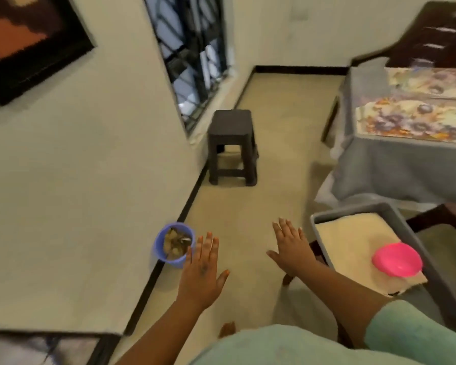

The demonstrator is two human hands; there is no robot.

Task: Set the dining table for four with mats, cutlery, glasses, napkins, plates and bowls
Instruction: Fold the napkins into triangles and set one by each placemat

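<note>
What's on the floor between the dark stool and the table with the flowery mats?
Nothing: in the head view, only bare beige floor lies between the stool and the grey-clothed table holding the floral mats.

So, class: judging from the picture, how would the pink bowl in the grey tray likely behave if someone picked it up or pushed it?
The pink bowl looks like thin plastic, so it is probably light and unlikely to break. It lies tilted on the pale cloth in the grey tray, so a push may rock or tip it. Its glossy surface could be a little slippery.

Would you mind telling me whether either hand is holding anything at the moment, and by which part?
Nothing is held. The left hand and right hand are both out flat over the floor, fingers straight, touching nothing.
</note>
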